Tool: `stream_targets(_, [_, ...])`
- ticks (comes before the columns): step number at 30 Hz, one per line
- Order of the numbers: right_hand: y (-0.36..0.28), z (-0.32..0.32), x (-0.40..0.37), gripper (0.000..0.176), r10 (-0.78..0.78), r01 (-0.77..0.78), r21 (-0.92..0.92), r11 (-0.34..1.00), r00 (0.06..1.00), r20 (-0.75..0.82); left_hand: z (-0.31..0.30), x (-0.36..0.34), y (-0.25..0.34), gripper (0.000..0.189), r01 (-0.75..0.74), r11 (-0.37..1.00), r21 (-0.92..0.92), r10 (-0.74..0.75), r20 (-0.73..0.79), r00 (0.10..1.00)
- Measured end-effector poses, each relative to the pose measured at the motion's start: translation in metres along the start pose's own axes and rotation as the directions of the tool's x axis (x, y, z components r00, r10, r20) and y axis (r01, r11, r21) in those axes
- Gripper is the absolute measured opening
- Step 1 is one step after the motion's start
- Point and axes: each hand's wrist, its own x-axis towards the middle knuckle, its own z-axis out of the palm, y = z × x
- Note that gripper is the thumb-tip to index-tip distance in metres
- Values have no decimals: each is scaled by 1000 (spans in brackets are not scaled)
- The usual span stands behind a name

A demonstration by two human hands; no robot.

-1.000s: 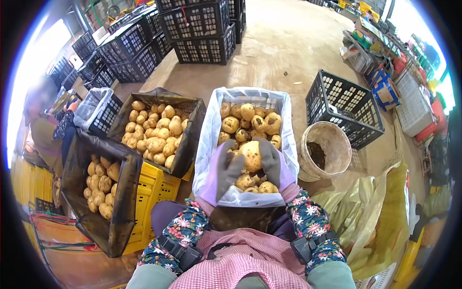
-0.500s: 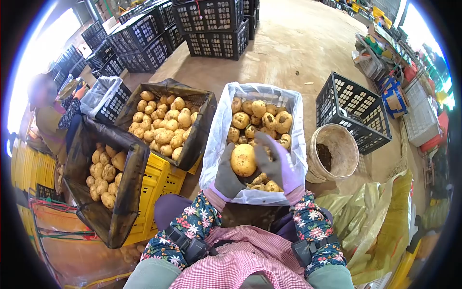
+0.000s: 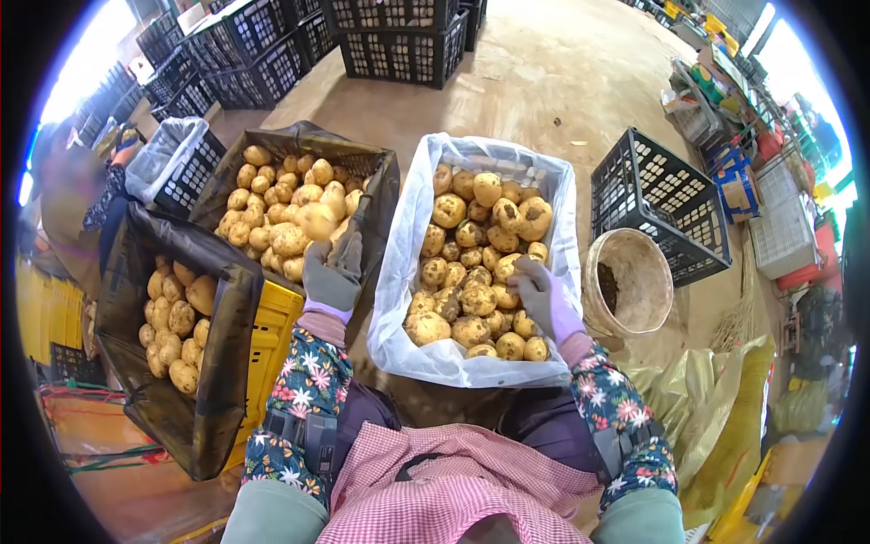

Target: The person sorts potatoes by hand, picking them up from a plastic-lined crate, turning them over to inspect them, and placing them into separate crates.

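My left hand (image 3: 332, 275), in a grey and purple glove, is over the near right edge of the dark-lined crate (image 3: 379, 204). Its fingers are apart, and a motion-blurred potato (image 3: 317, 220) is just beyond the fingertips, above other potatoes. At the right side of the white-lined crate (image 3: 391, 313), my right hand (image 3: 544, 295) has its gloved fingers spread against the soil-marked potatoes (image 3: 478, 297). No potato is visibly gripped there. The underside of that hand is hidden.
Another dark-lined crate of potatoes (image 3: 231, 363) tilts at the left by a yellow crate (image 3: 267, 335). A dirty white bucket (image 3: 666, 281) and a black crate (image 3: 716, 245) stand to the right. A person (image 3: 77, 208) is at the far left. Black crates (image 3: 394, 56) are stacked ahead.
The large potato has left the white-lined crate and is now over the dark-lined one. My left hand moved left and opened; my right hand shifted to the crate's right side. The view shifted slightly.
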Motion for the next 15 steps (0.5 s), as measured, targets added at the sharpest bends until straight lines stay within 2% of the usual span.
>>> stream_targets(1, [4, 4, 6, 32, 68, -52, -195, 979, 995, 76, 10, -6, -6, 45, -17, 999, 50, 19, -30, 999])
stream_targets(2, [34, 15, 26, 32, 64, -31, -227, 973, 988, 140, 10, -10, -14, 45, -15, 999, 41, 17, -42, 999])
stream_targets(3, [12, 27, 34, 31, 72, 31, -518, 855, 981, 179, 6, -15, -25, 44, -50, 970, 236, 47, 19, 999])
stream_targets(4, [12, 44, 49, 34, 66, 79, -642, 763, 978, 199, 6, -19, -35, 43, -97, 902, 420, 68, 85, 994])
stream_targets(5, [16, 63, 63, 37, 64, 128, -747, 652, 973, 223, 22, -33, -40, 42, -71, 860, 505, 37, 76, 996])
stream_targets(7, [31, 102, 87, 46, 106, 105, -810, 577, 974, 202, 28, -36, -46, 40, -107, 794, 599, 14, 158, 987])
stream_targets(8, [65, 125, 111, 42, 158, 75, -842, 534, 970, 187, 29, -36, -48, 40, -99, 791, 603, 11, 148, 989])
stream_targets(9, [91, 145, 120, 40, 108, 73, -835, 545, 982, 155, 30, -36, -48, 39, -97, 787, 610, 15, 139, 990])
stream_targets(11, [92, 176, 123, 45, 104, -107, -851, 515, 993, -61, 34, -38, -47, 38, -98, 780, 617, 53, 91, 994])
stream_targets(13, [86, 172, 132, 58, 225, -180, -772, 610, 973, -48, 35, -39, -40, 38, -78, 772, 631, 53, 58, 997])
stream_targets(15, [95, 145, 141, 64, 248, -154, -554, 818, 964, 99, 30, -36, -35, 39, -26, 813, 582, -15, 67, 998])
